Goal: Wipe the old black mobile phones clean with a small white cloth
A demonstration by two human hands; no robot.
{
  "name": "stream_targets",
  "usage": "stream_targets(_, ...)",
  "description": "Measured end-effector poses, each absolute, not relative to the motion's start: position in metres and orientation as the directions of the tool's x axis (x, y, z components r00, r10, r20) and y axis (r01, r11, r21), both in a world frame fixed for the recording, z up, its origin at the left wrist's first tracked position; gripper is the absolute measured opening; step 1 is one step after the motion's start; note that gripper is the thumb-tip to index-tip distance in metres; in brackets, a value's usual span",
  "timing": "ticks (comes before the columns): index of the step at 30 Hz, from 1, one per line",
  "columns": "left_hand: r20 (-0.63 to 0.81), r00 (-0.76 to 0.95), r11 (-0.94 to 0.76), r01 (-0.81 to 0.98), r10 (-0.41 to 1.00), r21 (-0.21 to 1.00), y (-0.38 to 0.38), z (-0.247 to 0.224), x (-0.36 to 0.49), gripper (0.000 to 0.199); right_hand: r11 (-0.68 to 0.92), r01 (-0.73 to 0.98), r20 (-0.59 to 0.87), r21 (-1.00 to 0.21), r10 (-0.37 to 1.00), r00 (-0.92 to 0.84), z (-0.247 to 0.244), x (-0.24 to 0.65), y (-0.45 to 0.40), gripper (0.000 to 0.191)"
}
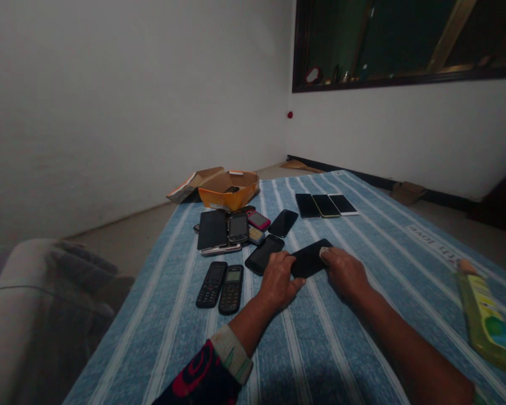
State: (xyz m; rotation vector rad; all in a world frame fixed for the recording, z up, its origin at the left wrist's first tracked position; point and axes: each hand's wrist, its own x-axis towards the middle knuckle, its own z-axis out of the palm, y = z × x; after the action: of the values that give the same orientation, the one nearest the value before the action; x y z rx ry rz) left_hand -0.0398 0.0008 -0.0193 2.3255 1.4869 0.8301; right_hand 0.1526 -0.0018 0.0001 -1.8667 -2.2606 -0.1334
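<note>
Between both hands (311, 271) lies a dark phone (311, 259).

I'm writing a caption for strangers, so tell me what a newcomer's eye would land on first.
Probably the left hand and right hand, meeting at a black phone mid-picture. Next, likely the three phones side by side beyond it, and the open orange box at the far left of the striped cloth.
</note>
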Motion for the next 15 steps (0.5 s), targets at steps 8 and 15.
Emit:
stream_targets(8,0.321,0.318,-0.444,0.746,0.892,0.496,0.001,-0.017,-0.039,0.046,0.245,0.968,0.208,-0.046,0.951,-0.231,-0.003,0.143,-0.013,0.029)
stream_targets(15,0.343,0.322,-0.46,0.745,0.882,0.483,0.001,-0.021,-0.039,0.042,0.422,0.907,0.334,-0.015,0.857,-0.393,-0.017,0.119,-0.025,0.023)
